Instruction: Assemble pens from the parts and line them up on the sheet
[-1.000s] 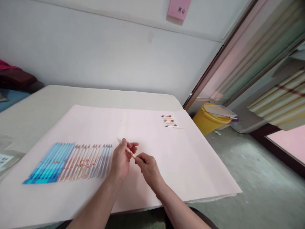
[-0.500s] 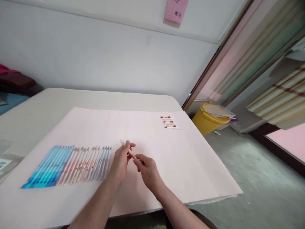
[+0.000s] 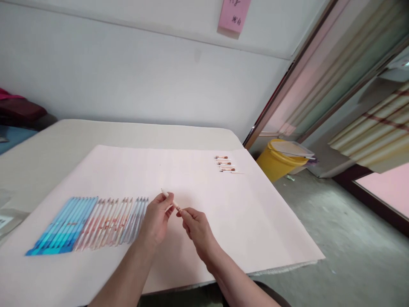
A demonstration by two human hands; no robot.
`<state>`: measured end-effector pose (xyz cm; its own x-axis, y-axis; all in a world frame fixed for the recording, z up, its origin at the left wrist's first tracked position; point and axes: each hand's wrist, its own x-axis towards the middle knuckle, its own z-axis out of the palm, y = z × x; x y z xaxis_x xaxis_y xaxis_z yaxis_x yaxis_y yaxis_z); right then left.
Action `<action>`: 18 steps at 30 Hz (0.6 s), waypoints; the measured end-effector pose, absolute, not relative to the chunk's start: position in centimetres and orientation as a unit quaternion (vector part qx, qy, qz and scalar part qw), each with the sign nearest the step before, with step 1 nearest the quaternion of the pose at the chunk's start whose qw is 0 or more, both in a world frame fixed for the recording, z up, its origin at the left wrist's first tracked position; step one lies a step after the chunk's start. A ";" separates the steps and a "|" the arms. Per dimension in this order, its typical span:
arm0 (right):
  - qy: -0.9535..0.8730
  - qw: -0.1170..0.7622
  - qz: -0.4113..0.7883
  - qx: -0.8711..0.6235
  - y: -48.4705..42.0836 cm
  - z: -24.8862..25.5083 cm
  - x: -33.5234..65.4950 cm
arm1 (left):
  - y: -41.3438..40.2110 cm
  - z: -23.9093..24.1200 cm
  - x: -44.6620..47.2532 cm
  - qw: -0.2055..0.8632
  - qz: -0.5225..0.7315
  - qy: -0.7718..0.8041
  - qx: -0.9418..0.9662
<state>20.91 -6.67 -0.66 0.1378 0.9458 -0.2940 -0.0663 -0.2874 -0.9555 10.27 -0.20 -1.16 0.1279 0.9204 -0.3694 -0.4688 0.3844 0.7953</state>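
Observation:
A slim white pen [image 3: 174,203] with a brownish lower end slants between my two hands above the pink sheet, its narrow tip pointing up and left. My left hand [image 3: 159,213] pinches it near the tip end. The fingers of my right hand [image 3: 196,224] are closed round its lower end and cover that part. Left of my hands lie several pens in a row: blue ones [image 3: 65,224] at the far left, then pink and brown patterned ones [image 3: 107,221], then pale grey-blue ones [image 3: 136,218] beside my left forearm.
Disassembled pen parts [image 3: 226,163] lie in short rows at the sheet's far right. The pink sheet [image 3: 255,221] covers much of the white table [image 3: 143,132]. A wall with a pink note [image 3: 234,17] stands behind. A yellow bin [image 3: 277,160] stands on the floor at right.
My left fingers have shifted slightly on the pen, showing more of its middle. My right hand still grips the lower end. The view has moved a little.

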 end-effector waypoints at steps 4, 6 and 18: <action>-0.328 0.479 0.578 -0.573 -6.5 -0.4 21.0 | 0.0 -1.0 9.8 0.727 0.489 0.416 0.245; -0.330 0.481 0.573 -0.576 -6.4 -0.6 21.0 | 0.0 -1.0 9.9 0.720 0.499 0.413 0.247; -0.344 0.465 0.571 -0.583 -6.5 -0.7 21.0 | -0.2 -1.0 10.0 0.686 0.518 0.423 0.287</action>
<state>20.99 -6.47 -0.70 0.1127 0.9317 -0.3454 -0.1299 -0.3308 -0.9347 9.99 -0.17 -0.99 0.1053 0.9534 -0.2826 -0.4678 0.2983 0.8320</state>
